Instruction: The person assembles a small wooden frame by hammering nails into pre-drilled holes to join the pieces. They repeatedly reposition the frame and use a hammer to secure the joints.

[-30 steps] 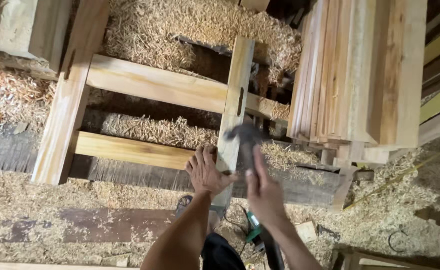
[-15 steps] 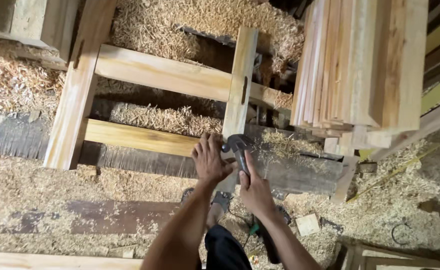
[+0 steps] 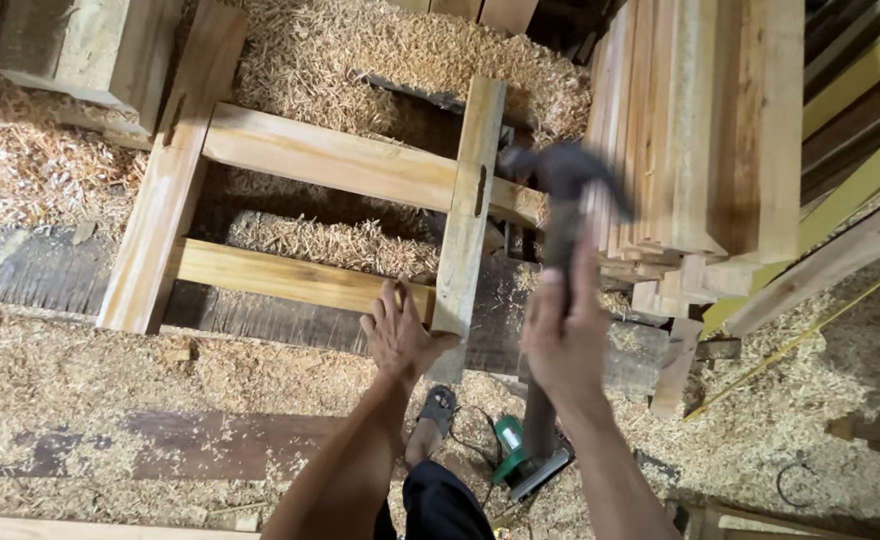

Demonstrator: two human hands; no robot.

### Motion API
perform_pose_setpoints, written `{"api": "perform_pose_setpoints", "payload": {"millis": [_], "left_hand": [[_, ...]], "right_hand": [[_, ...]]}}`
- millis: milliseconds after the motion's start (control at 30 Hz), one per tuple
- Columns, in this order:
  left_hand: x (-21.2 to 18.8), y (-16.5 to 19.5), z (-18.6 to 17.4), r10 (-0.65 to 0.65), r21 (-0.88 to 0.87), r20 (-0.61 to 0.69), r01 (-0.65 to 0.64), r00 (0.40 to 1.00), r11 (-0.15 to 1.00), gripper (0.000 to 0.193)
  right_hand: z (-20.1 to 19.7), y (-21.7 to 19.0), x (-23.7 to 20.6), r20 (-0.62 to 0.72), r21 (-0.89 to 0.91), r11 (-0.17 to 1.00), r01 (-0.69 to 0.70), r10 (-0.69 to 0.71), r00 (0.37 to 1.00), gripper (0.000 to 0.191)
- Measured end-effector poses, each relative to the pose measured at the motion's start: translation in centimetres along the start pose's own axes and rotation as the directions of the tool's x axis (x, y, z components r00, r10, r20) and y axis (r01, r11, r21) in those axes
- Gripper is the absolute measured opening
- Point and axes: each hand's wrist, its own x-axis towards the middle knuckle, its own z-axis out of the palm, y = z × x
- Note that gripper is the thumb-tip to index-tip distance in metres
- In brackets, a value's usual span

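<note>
Right hand (image 3: 565, 340), at centre right, grips a raised dark metal claw hammer (image 3: 563, 195); left hand (image 3: 400, 335), fingers spread flat, presses the lower rail joint of a pale wooden ladder-like frame (image 3: 465, 215) lying at centre on sawdust

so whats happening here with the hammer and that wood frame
A person stands over a wooden frame lying on a floor covered in wood shavings. The left hand presses flat on the near end of the frame's right upright, where the lower rail meets it. The right hand grips a hammer, raised and blurred with motion, above that upright. A stack of planks stands to the right, and a green power tool lies by the person's foot.
</note>
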Motion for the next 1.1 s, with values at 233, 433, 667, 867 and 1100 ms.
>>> {"api": "perform_pose_setpoints", "payload": {"millis": [233,433,667,867,1100], "left_hand": [[-0.7,0.5,-0.5,-0.035,0.051,0.038,0.033,0.999,0.998,0.141],[-0.5,0.5,0.0,-0.017,0.104,-0.011,0.018,1.0,0.994,0.143],[-0.6,0.8,-0.2,-0.02,0.077,0.005,0.019,1.0,0.997,0.148],[-1.3,0.9,-1.3,0.03,0.119,0.035,-0.034,0.999,0.992,0.126],[-1.3,-0.2,0.8,-0.006,-0.339,0.056,0.024,0.998,0.941,0.119]], "right_hand": [[5.0,5.7,-3.7,0.414,-0.384,0.885,-0.262,0.419,0.809,0.071],[3.8,6.2,-3.3,0.268,-0.418,0.851,-0.317,0.449,0.852,0.063],[2.8,4.4,-2.2,0.146,-0.282,0.928,-0.245,0.294,0.945,0.066],[5.0,7.9,-3.1,0.238,-0.539,0.771,-0.339,0.526,0.817,0.064],[4.9,8.8,-3.5,0.236,-0.39,0.775,-0.497,0.606,0.76,0.045]]}}
